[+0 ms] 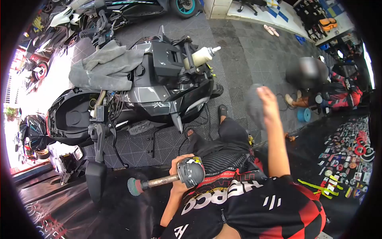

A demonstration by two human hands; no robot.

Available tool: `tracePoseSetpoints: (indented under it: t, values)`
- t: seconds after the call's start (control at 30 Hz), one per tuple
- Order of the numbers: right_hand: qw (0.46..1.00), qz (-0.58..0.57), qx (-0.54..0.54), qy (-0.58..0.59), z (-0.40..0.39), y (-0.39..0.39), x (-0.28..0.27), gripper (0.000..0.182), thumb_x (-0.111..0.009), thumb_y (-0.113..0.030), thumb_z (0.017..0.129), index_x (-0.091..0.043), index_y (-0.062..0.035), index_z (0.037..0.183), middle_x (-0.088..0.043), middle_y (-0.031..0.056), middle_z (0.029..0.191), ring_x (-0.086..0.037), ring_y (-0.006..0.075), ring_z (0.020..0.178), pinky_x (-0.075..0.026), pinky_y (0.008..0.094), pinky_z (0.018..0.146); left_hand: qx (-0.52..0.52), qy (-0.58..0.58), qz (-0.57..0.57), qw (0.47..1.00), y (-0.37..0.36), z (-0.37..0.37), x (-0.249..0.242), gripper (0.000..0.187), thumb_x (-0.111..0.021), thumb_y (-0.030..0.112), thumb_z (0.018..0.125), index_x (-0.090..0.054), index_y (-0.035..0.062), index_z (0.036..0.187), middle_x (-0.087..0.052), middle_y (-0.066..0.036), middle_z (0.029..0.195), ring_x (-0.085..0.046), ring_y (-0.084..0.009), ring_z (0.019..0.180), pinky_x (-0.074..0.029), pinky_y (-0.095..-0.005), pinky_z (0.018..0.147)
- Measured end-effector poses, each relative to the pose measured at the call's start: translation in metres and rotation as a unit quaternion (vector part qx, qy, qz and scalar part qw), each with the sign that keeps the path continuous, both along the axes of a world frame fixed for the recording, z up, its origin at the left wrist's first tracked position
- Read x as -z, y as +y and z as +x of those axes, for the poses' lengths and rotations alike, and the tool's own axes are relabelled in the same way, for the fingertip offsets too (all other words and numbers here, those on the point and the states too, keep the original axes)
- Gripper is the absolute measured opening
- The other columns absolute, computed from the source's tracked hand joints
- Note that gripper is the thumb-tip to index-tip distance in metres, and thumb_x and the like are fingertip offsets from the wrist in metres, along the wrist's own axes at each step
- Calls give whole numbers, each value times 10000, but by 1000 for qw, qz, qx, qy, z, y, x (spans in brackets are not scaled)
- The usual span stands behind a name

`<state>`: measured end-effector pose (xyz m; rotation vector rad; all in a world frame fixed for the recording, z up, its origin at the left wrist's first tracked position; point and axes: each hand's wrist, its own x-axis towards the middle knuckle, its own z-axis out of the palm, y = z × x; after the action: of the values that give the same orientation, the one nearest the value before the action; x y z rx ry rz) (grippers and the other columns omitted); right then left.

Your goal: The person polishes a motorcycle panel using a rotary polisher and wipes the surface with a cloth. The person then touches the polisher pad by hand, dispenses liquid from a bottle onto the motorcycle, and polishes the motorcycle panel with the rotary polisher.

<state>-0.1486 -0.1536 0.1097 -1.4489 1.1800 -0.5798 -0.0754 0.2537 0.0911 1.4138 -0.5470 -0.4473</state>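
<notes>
My left hand (177, 169) is wrapped round a small black polisher (191, 172). Its long metal shaft points left and ends in a round green and red pad (134, 186). My right hand (269, 104) is raised out in front, away from the motorcycle, with a dark grey cloth (256, 107) against its palm; the cloth is blurred and the fingers on it are partly hidden. Ahead stands a dark grey motorcycle (159, 93) with its seat area opened up. A larger grey cloth (105, 67) drapes over it, and a whitish bottle (201, 57) lies on its front part.
Another person (338, 93) sits low at the right near a blue roll (304, 114). More motorcycles (131, 10) stand at the back left. Black cables (207, 119) run over the tiled floor (238, 51). A sticker-covered black surface (346, 155) lies at the right.
</notes>
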Motion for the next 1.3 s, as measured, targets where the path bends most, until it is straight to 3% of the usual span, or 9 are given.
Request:
tracePoseSetpoints:
  t: [0.13, 0.23, 0.37, 0.47, 0.7, 0.83, 0.9, 1.17, 1.3]
  values:
    - [976, -136, -166, 36, 106, 79, 88, 618, -741, -430, 977, -634, 23, 1384, -644, 271, 1384, -600, 331, 1334, -456, 432, 1127, -11, -26, 19, 999, 10, 0, -1, 732, -955, 150, 672, -537, 3, 1255, -725, -205, 1211, -719, -311, 1115, -555, -439, 1019]
    - [845, -394, -352, 82, 161, 135, 130, 484, -703, -273, 953, -636, -69, 1386, -563, 278, 1383, -558, 448, 1290, -512, 501, 1047, -22, -35, 20, 999, 8, -3, -6, 721, -954, 150, 674, -542, 6, 1247, -725, -196, 1191, -717, -324, 1118, -554, -455, 1033]
    - [764, -440, -428, 199, 175, 119, 122, 588, -668, -135, 866, -590, -125, 1448, -549, 241, 1350, -560, 416, 1227, -534, 572, 953, -37, -31, 24, 999, 15, -10, 6, 703, -950, 174, 674, -552, -3, 1226, -723, -196, 1177, -717, -342, 1115, -558, -468, 1020]
    - [768, -416, -412, 261, 177, 90, 135, 525, -626, -95, 881, -599, -47, 1403, -547, 259, 1310, -595, 424, 1162, -596, 512, 857, -28, -52, 50, 997, 21, -6, 5, 699, -951, 169, 664, -560, -6, 1217, -726, -199, 1176, -720, -342, 1115, -559, -466, 1017]
    - [764, -428, -429, 221, 184, 108, 127, 525, -647, -110, 875, -625, -59, 1397, -539, 268, 1313, -585, 436, 1165, -571, 527, 905, -39, -24, 28, 999, 26, -2, -1, 719, -953, 163, 667, -553, -15, 1237, -727, -196, 1178, -722, -331, 1119, -558, -461, 1027]
    - [767, -400, -387, 321, 200, 116, 129, 517, -655, -100, 872, -637, -70, 1388, -546, 248, 1298, -580, 428, 1194, -558, 535, 931, -19, -30, 53, 998, 43, -12, 31, 734, -953, 177, 669, -547, -14, 1250, -719, -204, 1199, -716, -329, 1130, -551, -459, 1037]
    - [739, -476, -425, 216, 192, 130, 121, 514, -649, -92, 874, -639, -83, 1388, -575, 235, 1245, -589, 419, 1172, -558, 525, 931, -23, -31, 31, 999, 32, -5, 13, 742, -952, 176, 668, -543, -12, 1258, -717, -206, 1206, -714, -327, 1134, -550, -457, 1036]
    - [775, -410, -380, 294, 200, 136, 118, 542, -640, -91, 876, -621, -59, 1416, -569, 252, 1299, -591, 414, 1186, -562, 519, 943, -21, -21, 51, 998, 33, -4, -1, 739, -949, 170, 670, -542, -5, 1261, -725, -202, 1207, -719, -322, 1126, -555, -442, 1024]
    - [775, -445, -403, 199, 197, 134, 117, 514, -642, -110, 870, -644, -43, 1379, -590, 263, 1260, -607, 419, 1157, -564, 513, 940, -18, -18, 48, 998, 32, -6, 1, 734, -948, 161, 670, -543, -5, 1259, -727, -200, 1200, -722, -319, 1121, -556, -439, 1023]
